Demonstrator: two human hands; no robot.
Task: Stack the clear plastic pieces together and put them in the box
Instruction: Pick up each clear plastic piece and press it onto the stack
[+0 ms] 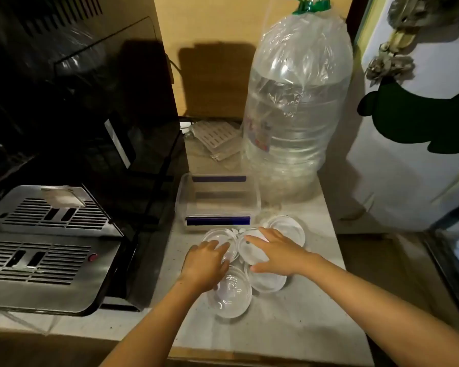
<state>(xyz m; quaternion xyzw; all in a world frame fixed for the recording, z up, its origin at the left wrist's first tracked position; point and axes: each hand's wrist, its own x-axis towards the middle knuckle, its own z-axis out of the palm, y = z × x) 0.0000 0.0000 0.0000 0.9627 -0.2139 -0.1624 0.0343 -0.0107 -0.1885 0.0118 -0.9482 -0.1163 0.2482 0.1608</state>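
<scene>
Several round clear plastic lids lie on the pale counter (289,321) in front of an open clear box (217,200) with blue clips. My left hand (206,263) rests flat, fingers apart, over the far-left lid (217,235) and the rim of the nearest lid (232,298). My right hand (276,251) lies spread over the middle lid (249,249), its thumb above another lid (268,283). One more lid (289,227) sits to the far right, untouched. Neither hand grips anything.
A large clear water bottle (297,107) wrapped in plastic stands behind the box on the right. A black machine with a steel drip tray (45,250) fills the left. A white grid piece (215,135) lies at the back. The counter's front edge is close.
</scene>
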